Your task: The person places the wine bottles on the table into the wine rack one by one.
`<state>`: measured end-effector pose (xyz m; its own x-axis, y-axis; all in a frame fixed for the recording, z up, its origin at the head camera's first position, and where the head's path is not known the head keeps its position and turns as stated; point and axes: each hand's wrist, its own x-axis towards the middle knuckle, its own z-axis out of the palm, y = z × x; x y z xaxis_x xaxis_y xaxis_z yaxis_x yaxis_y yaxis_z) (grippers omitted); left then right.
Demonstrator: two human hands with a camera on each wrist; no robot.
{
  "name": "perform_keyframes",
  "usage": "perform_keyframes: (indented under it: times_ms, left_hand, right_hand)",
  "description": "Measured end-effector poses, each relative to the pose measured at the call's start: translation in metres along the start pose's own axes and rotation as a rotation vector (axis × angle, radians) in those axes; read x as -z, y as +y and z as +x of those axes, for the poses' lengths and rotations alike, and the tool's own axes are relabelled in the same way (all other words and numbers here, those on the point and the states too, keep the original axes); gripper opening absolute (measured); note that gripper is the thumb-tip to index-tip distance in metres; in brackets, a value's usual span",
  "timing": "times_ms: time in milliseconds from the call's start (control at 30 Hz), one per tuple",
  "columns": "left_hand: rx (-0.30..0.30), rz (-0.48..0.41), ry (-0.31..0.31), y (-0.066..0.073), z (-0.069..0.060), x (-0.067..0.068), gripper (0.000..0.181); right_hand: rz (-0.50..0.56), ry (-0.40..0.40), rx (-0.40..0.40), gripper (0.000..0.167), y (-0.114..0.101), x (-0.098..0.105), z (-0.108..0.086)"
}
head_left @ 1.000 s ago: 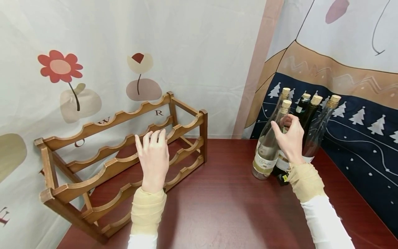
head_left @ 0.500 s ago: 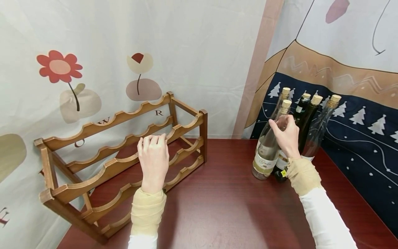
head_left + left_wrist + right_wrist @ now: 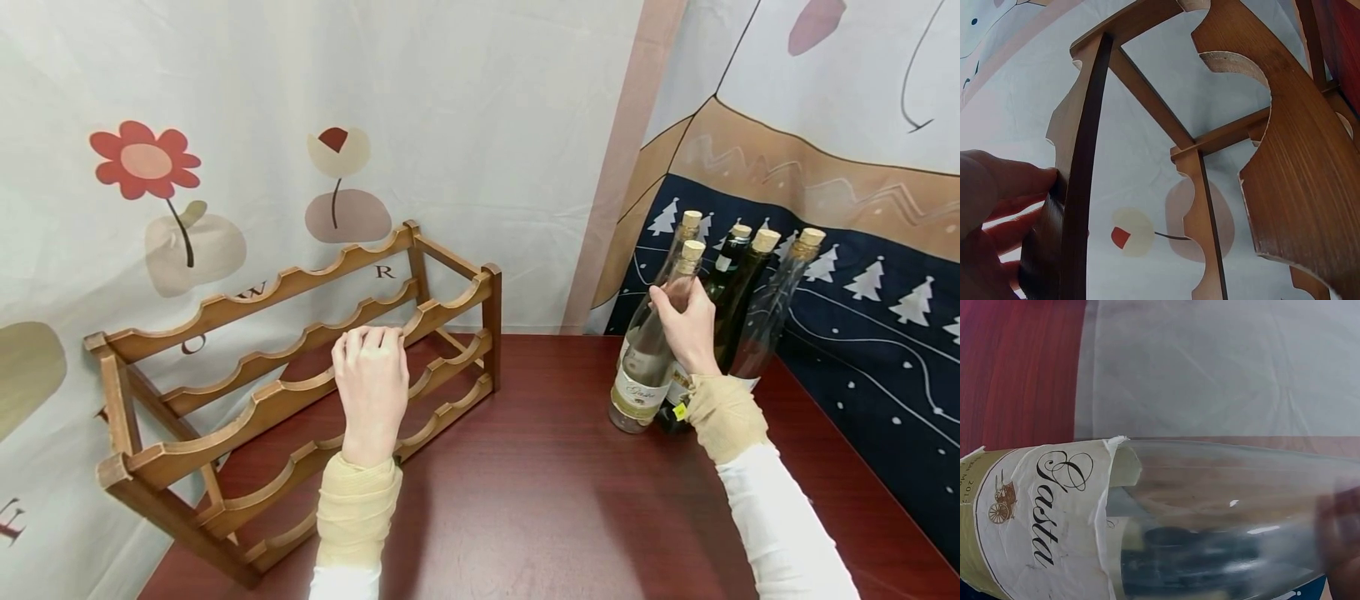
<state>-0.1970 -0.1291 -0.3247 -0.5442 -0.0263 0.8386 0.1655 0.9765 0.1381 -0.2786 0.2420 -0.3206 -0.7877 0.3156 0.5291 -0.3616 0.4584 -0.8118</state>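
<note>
In the head view, my left hand point(image 3: 371, 392) grips the front top rail of the wooden bottle rack point(image 3: 258, 425); the left wrist view has its fingers point(image 3: 1029, 187) curled round a rail point(image 3: 1075, 169). My right hand point(image 3: 690, 327) holds the neck of a clear corked bottle point(image 3: 643, 367), thumb on the near side. That bottle stands upright on the table, its cream label point(image 3: 1054, 506) large in the right wrist view. The rack holds no bottles.
Behind the held bottle stand another clear bottle point(image 3: 686, 225), dark green bottles point(image 3: 750, 275) and a clear one point(image 3: 776, 308) at the right. A printed curtain point(image 3: 510, 150) hangs behind the dark red table point(image 3: 510, 500).
My left fingers have curled down onto the rack's rail. The right hand has moved slightly left and closed round the bottle's neck. The rack and bottles stand where they were.
</note>
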Motion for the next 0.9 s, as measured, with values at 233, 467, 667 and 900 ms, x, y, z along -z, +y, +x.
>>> perform_keyframes:
  times_ms: [233,467,667,900]
  left_hand:
    - [0.001,-0.005,0.0,0.0,0.0,0.0,0.01]
    - [-0.001,0.001,0.003,-0.001,-0.001,-0.001,0.011]
    - [0.001,0.002,0.006,0.0,-0.001,-0.001,0.011]
    - [0.001,-0.005,0.007,0.0,-0.001,-0.002,0.011]
  right_hand:
    - [0.036,0.032,0.034,0.017,-0.015,-0.002,-0.006]
    - [0.005,0.115,0.068,0.022,0.015,-0.007,0.004]
    - [0.007,0.142,0.07,0.025,0.013,-0.007,0.002]
    - [0.049,0.143,0.089,0.023,-0.008,-0.005,-0.01]
